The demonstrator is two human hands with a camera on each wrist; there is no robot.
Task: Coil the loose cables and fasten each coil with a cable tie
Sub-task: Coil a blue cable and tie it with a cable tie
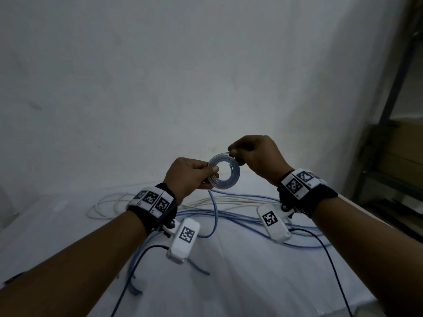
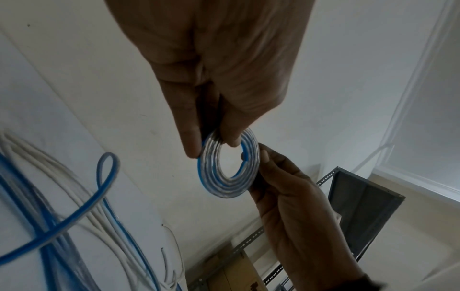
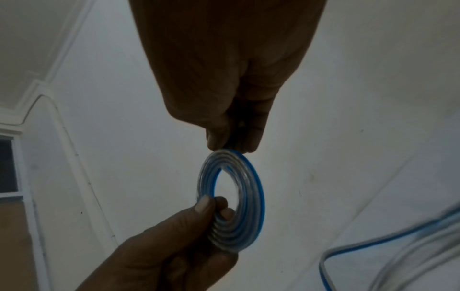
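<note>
Low in the head view, loose blue cable (image 1: 215, 216) and white cable (image 1: 107, 202) sprawl across the white-covered bench (image 1: 251, 282), running under both forearms. Above that tangle, in the middle of the frame, a small flat coil (image 1: 224, 172) of clear-and-blue cable is held up in the air between the two hands. The left hand (image 1: 185, 177) has its grip closed on the coil's left edge, thumb on the near face and fingers curled behind, so that the turns are clamped together there. The right hand (image 1: 256, 156) pinches the coil's upper right edge between thumb and fingertips; the wrist views show the same two pinches at nearly opposite points of the ring. The coil therefore lies between the grips, its flat face turned toward the head camera, and a blue tail drops from its lower left edge down to the cable on the bench. Winding seems under way, with the left grip as anchor and the right hand likely feeding the next turn round the rim. No cable tie can be made out in any view. Behind stands a plain white wall (image 1: 160, 76), and a metal shelf frame (image 1: 393, 92) rises at the right edge.
</note>
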